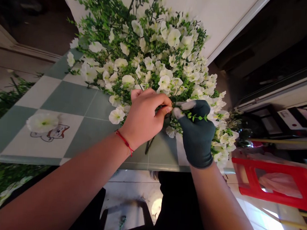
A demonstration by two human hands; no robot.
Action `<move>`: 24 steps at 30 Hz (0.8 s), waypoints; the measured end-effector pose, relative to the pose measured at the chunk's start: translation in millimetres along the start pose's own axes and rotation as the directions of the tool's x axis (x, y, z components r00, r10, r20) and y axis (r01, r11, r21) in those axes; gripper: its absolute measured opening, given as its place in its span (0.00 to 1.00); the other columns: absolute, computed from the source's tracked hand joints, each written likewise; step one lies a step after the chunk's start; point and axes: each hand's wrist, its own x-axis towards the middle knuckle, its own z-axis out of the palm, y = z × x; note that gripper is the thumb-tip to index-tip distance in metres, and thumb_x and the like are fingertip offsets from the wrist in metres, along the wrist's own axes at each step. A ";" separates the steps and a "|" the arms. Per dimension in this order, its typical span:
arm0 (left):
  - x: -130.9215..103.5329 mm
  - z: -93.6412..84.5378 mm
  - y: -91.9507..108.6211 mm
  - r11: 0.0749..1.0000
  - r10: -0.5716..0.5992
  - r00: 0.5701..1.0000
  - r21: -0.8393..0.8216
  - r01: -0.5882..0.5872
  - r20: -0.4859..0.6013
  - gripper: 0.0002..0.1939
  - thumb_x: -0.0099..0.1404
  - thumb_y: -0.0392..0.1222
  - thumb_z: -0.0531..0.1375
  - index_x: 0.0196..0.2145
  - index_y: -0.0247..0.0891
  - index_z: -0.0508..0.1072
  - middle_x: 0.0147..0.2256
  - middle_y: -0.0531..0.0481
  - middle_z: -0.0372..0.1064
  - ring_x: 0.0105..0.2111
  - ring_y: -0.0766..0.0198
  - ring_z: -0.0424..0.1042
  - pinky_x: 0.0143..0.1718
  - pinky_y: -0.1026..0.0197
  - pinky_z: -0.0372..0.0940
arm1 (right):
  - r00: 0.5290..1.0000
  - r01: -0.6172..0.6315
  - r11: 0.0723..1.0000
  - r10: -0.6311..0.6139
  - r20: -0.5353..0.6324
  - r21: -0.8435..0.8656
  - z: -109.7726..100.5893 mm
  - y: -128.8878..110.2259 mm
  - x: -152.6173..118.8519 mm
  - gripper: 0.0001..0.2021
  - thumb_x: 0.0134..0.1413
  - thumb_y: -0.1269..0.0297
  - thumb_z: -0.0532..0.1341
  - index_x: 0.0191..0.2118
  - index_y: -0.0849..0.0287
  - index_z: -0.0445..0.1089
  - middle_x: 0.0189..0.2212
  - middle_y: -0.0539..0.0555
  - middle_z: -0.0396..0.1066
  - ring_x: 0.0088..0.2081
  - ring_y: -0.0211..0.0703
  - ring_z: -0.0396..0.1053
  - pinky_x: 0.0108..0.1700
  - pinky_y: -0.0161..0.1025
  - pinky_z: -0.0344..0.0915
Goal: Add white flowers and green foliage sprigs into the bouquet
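My bare left hand [147, 111], with a red cord at the wrist, pinches at a point where its thumb and forefinger meet my right fingertips. What lies inside that pinch is too small to make out. On my right hand [196, 131] is a dark grey-green glove with pale fingertips. Its fingers are closed on a thin green leafy sprig [198, 117]. A mass of white artificial flowers [164, 81] with small green leaves spreads behind and around both hands. One dark stem [149, 146] shows below my left hand.
A loose white flower head [42, 122] lies at left on the green-and-white checked table [66, 97]. To the right stands a red plastic stool [271, 181] with bags on it. More greenery [6, 179] is below the table's left edge. Shelved binders [296, 118] stand at far right.
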 end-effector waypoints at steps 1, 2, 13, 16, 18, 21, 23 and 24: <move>0.6 -0.1 0.2 1.000 -0.003 1.000 -0.002 0.003 -0.006 0.08 0.75 0.34 0.64 0.36 0.43 0.78 0.35 0.52 0.78 0.42 0.54 0.74 0.56 0.45 0.58 | 1.000 -0.008 0.998 0.008 -0.002 0.054 1.9 2.9 0.0 0.12 0.56 0.60 0.76 0.42 0.53 0.76 0.39 0.47 0.80 0.43 0.44 0.79 0.52 0.43 0.80; 1.1 -0.2 0.5 1.000 -0.003 1.000 -0.003 0.003 -0.012 0.08 0.76 0.35 0.64 0.36 0.43 0.78 0.36 0.53 0.79 0.43 0.53 0.75 0.56 0.45 0.58 | 1.000 -0.010 0.994 0.010 0.002 0.105 3.8 5.4 0.0 0.13 0.56 0.61 0.76 0.44 0.53 0.76 0.40 0.48 0.81 0.44 0.44 0.80 0.53 0.44 0.80; 1.5 2.3 -0.2 0.994 0.032 0.995 -0.101 -0.042 -0.097 0.08 0.73 0.30 0.66 0.41 0.43 0.78 0.50 0.47 0.78 0.54 0.53 0.77 0.61 0.46 0.65 | 0.985 -0.137 0.961 0.108 0.131 0.238 12.3 5.5 1.6 0.08 0.61 0.59 0.74 0.39 0.57 0.83 0.37 0.50 0.83 0.39 0.41 0.77 0.50 0.42 0.77; 1.7 4.6 -3.8 0.984 0.045 0.991 -0.166 -0.065 -0.124 0.12 0.69 0.26 0.68 0.41 0.42 0.74 0.50 0.47 0.77 0.49 0.55 0.77 0.57 0.48 0.69 | 0.984 -0.163 0.947 0.137 0.110 0.276 15.9 4.5 0.2 0.08 0.62 0.58 0.74 0.39 0.57 0.82 0.37 0.50 0.82 0.40 0.41 0.76 0.49 0.40 0.76; 1.2 5.2 -5.2 0.979 0.057 0.988 -0.186 -0.084 -0.147 0.15 0.66 0.25 0.69 0.42 0.42 0.72 0.49 0.48 0.77 0.45 0.57 0.75 0.55 0.50 0.70 | 0.983 -0.177 0.935 0.155 0.096 0.307 18.2 2.6 -0.4 0.08 0.62 0.58 0.73 0.39 0.57 0.82 0.37 0.49 0.81 0.40 0.41 0.75 0.48 0.39 0.75; -0.3 0.8 -4.1 0.975 0.101 0.979 -0.181 -0.132 -0.175 0.17 0.64 0.29 0.72 0.45 0.43 0.71 0.50 0.47 0.77 0.49 0.55 0.76 0.59 0.48 0.69 | 0.985 -0.171 0.939 0.164 0.050 0.299 20.5 -0.8 -0.6 0.08 0.63 0.59 0.73 0.36 0.58 0.80 0.35 0.48 0.79 0.38 0.39 0.72 0.48 0.39 0.73; -0.3 -6.1 -2.8 0.960 0.150 0.963 -0.199 -0.196 -0.222 0.14 0.68 0.34 0.70 0.47 0.44 0.72 0.51 0.46 0.77 0.54 0.52 0.77 0.61 0.47 0.69 | 0.989 -0.149 0.951 0.148 0.025 0.270 21.6 -2.5 -0.9 0.08 0.64 0.59 0.72 0.36 0.58 0.80 0.35 0.48 0.79 0.39 0.39 0.72 0.49 0.40 0.73; 0.4 -10.7 -2.6 0.950 0.170 0.949 -0.213 -0.230 -0.267 0.11 0.71 0.36 0.69 0.47 0.44 0.73 0.51 0.45 0.77 0.54 0.52 0.77 0.62 0.47 0.70 | 0.990 -0.142 0.954 0.142 0.018 0.263 22.2 -2.8 -1.3 0.08 0.63 0.59 0.72 0.37 0.58 0.81 0.36 0.49 0.80 0.40 0.40 0.73 0.50 0.40 0.73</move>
